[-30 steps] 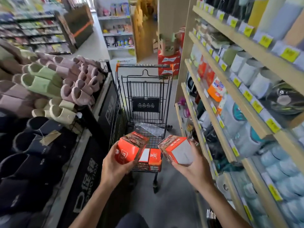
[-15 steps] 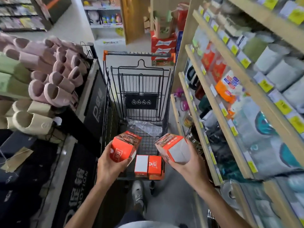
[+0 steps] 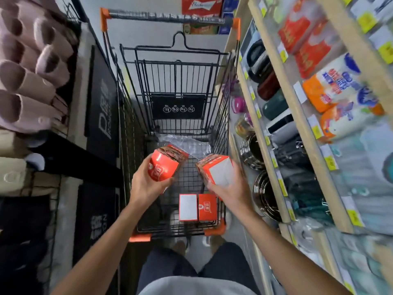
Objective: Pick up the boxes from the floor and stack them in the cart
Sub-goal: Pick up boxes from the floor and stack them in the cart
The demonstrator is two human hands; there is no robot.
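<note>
Gripping orange box (image 3: 163, 166) in left hand (image 3: 146, 186); right hand (image 3: 230, 188) clasping second box (image 3: 217, 169) above cart (image 3: 127, 107).

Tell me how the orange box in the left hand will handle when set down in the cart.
The orange box looks like stiff card with flat faces, so unlikely to roll. The left hand holds it alone, suggesting it is light. The cart floor is wire, so it might wobble.
</note>
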